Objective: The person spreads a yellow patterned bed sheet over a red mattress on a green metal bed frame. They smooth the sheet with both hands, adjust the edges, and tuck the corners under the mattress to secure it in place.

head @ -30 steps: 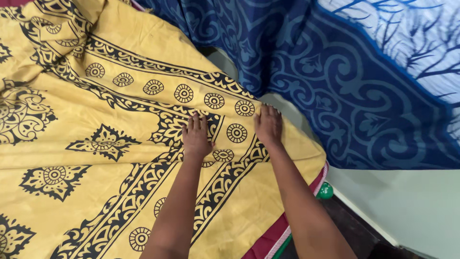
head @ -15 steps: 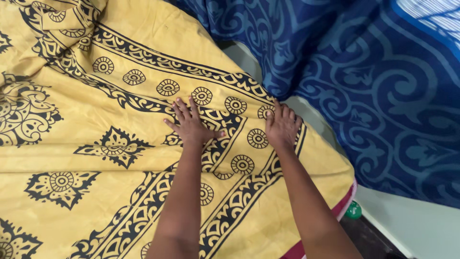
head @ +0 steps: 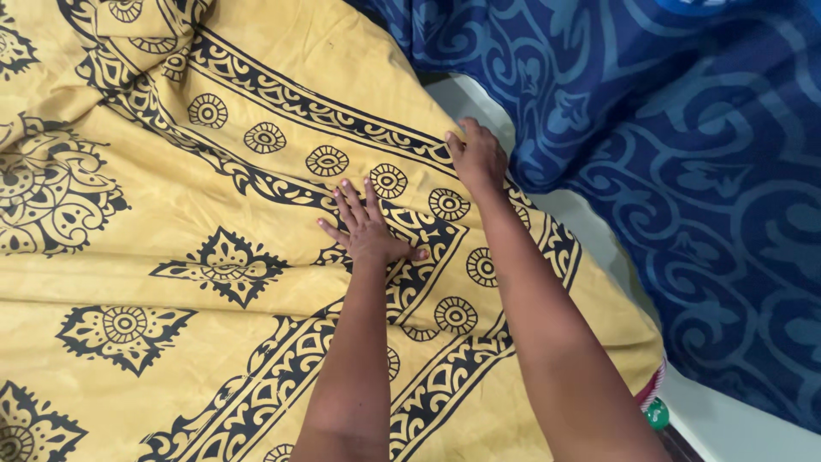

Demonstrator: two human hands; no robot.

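I have both hands down on the yellow cloth (head: 214, 197), a printed sheet with black bands and round medallions that covers most of the bed.

1. Left hand (head: 369, 231): open, palm flat, fingers spread. It presses on the cloth where two black border bands meet, well in from the bed's right edge. It grips nothing.

2. Right hand (head: 475, 158): it lies on the cloth's outer border, right at the fabric's right-hand edge. The fingers curl over that edge. I cannot tell whether they pinch the cloth or only rest on it (the fingertips are hidden behind the fold).

3. Change since half a second ago: the right hand has travelled away from me along the cloth's edge, and its arm is now stretched out further. The left hand has barely shifted on the printed pattern; it holds the same crossing of bands. My reading: the left hand anchors the sheet while the right works up the border, so the smoothing of this side looks partly done, with the far stretch of the edge left to treat.

4. Surroundings: the blue cloth (head: 667, 145), patterned with paler scrolls, lies just beside the yellow one along the right edge. A strip of pale surface (head: 590, 231) shows between them. A small green object (head: 657, 414) sits at the bed's near right corner, beside a red trim (head: 648, 387) under the yellow sheet.
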